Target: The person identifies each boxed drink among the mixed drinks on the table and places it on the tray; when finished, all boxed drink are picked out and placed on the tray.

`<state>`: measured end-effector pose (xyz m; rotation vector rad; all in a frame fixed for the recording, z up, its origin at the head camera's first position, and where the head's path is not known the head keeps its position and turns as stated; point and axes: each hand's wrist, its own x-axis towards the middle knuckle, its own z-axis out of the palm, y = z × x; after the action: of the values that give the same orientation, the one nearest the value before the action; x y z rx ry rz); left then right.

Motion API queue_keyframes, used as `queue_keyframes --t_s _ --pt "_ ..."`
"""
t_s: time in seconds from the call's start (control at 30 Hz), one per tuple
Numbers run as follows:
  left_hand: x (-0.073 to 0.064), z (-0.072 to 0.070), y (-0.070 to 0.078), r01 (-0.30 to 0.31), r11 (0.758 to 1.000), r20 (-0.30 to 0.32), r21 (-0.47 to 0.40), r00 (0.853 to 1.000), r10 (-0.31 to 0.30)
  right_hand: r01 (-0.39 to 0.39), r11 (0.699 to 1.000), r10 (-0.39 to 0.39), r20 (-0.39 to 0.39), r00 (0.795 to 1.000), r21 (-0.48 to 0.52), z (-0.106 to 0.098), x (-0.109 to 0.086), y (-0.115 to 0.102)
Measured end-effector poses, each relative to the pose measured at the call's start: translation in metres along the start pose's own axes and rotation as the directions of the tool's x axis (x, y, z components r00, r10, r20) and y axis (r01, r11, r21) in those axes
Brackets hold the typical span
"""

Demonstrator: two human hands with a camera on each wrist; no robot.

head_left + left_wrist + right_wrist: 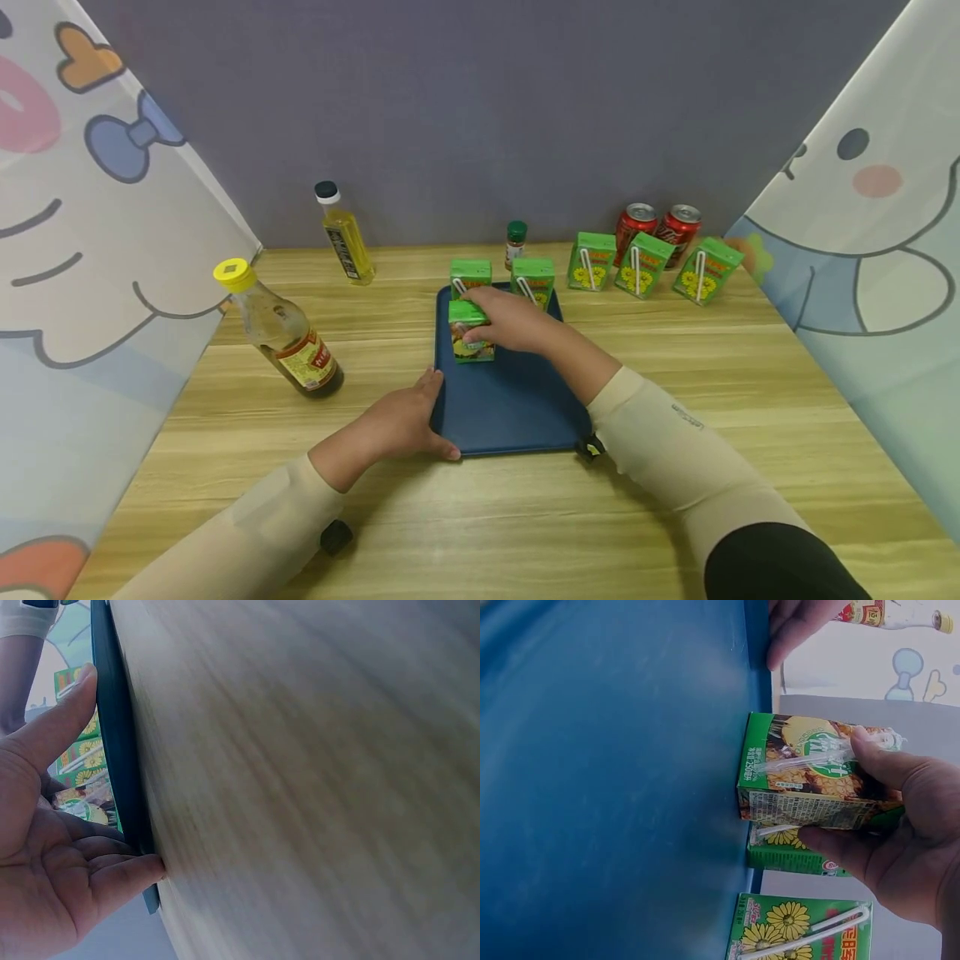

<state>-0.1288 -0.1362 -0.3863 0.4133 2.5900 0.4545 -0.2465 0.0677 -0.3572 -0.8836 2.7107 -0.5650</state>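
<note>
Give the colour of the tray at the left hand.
The tray is dark blue, best seen in the head view.

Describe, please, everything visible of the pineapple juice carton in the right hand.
The pineapple juice carton is a rectangular box, apparently coated cardboard, with a green top, pineapple pictures on brown, and printed lettering. A straw in clear wrap lies along its front. It is held roughly upright over the left part of the blue tray, nearer the person than two chrysanthemum cartons. The right hand grips its upper part, thumb on the front; whether its base touches the tray is unclear.
</note>
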Motion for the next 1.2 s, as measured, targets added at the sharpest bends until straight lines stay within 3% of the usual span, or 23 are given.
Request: queue_keyframes --t_s 0.17,0.3,0.5,0.63,0.8,0.9,1.1,1.2 --pt "0.001 0.0 0.0 -0.007 1.0 -0.002 0.003 1.0 0.007 0.012 0.999 -0.013 0.017 1.0 0.031 -0.004 -0.003 0.003" --pt "0.002 0.0 0.001 -0.006 1.0 -0.004 0.004 1.0 0.006 0.01 0.995 -0.009 -0.017 1.0 0.101 -0.017 -0.012 0.01" --pt "0.001 0.0 0.001 -0.005 1.0 -0.006 -0.002 1.0 0.005 -0.027 0.975 0.059 -0.14 0.988 0.219 -0.056 -0.035 0.034" --pt "0.0 0.0 0.0 -0.005 1.0 -0.012 -0.004 1.0 0.005 -0.076 0.971 0.137 -0.262 0.955 0.228 -0.084 -0.057 0.058" --pt "0.0 0.001 -0.001 -0.008 1.0 -0.018 -0.004 1.0 0.008 -0.165 0.968 0.235 -0.445 0.864 0.189 -0.11 -0.088 0.099" --pt "0.0 0.001 0.0 -0.007 1.0 -0.019 -0.004 1.0 0.007 -0.23 0.951 0.307 -0.536 0.787 0.206 -0.119 -0.104 0.13" --pt "0.0 0.002 0.0 -0.008 1.0 -0.024 -0.008 1.0 0.008 -0.368 0.869 0.494 -0.612 0.618 0.33 -0.122 -0.134 0.193" --pt "-0.001 0.004 0.0 0.0 1.0 -0.022 -0.017 1.0 0.0 -0.382 0.818 0.575 -0.595 0.561 0.43 -0.118 -0.145 0.217"
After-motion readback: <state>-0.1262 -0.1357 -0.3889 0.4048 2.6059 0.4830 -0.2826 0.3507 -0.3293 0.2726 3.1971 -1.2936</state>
